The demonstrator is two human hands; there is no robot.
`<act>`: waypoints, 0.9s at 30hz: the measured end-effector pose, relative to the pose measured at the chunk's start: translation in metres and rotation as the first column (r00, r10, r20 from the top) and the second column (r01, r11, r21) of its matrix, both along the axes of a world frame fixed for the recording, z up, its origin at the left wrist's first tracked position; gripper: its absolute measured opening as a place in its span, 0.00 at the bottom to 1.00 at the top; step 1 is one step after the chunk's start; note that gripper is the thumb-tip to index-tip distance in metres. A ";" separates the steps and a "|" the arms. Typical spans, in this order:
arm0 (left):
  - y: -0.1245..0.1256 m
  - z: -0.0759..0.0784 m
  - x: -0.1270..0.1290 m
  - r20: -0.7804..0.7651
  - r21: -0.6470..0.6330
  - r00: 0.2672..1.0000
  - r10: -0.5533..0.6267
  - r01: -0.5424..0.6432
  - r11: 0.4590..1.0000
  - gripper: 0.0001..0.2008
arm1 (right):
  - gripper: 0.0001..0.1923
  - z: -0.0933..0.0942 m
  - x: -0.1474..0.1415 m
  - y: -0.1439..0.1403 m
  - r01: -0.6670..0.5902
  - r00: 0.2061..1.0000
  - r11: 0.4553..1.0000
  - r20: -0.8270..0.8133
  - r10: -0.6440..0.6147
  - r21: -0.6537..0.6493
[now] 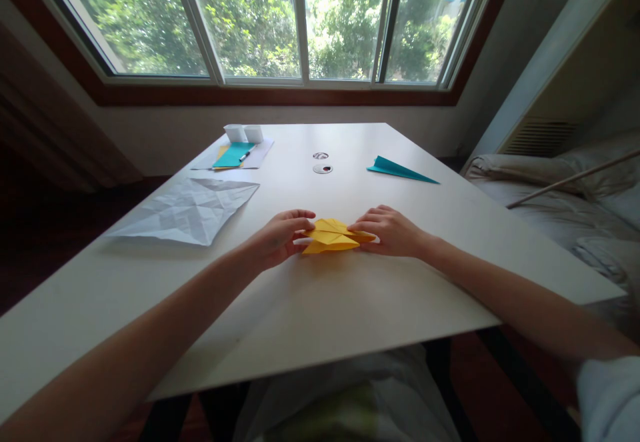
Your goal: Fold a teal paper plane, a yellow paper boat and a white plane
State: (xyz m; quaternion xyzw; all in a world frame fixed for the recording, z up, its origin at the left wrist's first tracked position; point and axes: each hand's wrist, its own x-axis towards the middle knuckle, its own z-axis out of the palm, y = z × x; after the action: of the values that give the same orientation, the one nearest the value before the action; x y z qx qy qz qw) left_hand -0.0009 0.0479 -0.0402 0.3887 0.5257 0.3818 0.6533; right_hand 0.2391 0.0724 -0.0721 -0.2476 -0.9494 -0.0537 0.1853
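Head view: smooth white rectangular table [280, 322] fills most of the scene, far edge nr the wall, below a wide sliding window [340, 35] w/ red-brown wood surround; leafy green trees [240, 22] outside, daylight glaring off the far tabletop. Folded yellow paper piece [331, 234] is mid-table, toward the near side, btwn the hands: left hand [280, 239] grasps its L end w/ fingertips, right hand [393, 232] its R end. Can't tell if the paper touches the tabletop. On the L, creased white paper sheet [195, 210]; farther, teal paper sheet [233, 155] over yellow & white ones, dark-and-white pen [247, 154] on it, + two small white boxy containers [253, 134] nr the far edge. Far middle: two small round discs [319, 169], one behind the other. Far R: pointed, folded teal paper [403, 169]. Room: brownish draped curtain [60, 109] on L; on R, pale padded seat [530, 169] w/ thin wooden stick [575, 179] slanting across, slatted vent [543, 137] behind.
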 end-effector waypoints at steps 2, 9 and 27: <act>0.000 0.000 0.000 0.021 -0.012 1.000 0.015 -0.015 1.000 0.14 | 0.16 0.000 0.000 0.000 -0.022 1.000 1.000 0.008 0.022 0.020; 0.003 -0.006 0.000 0.037 0.002 0.999 0.021 -0.022 1.000 0.14 | 0.13 -0.008 -0.003 0.004 -0.079 0.997 0.989 0.011 0.078 0.126; 0.007 -0.008 -0.007 -0.318 0.522 0.939 -0.129 0.287 0.803 0.17 | 0.10 0.004 -0.008 -0.005 0.093 0.856 0.924 -0.445 -0.265 -0.370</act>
State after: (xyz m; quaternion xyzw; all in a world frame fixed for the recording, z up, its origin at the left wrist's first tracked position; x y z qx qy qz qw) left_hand -0.0077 0.0546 -0.0485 0.6664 0.4271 0.3886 0.4716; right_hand 0.2308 0.0677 -0.0681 -0.3694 -0.8393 0.1555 0.3675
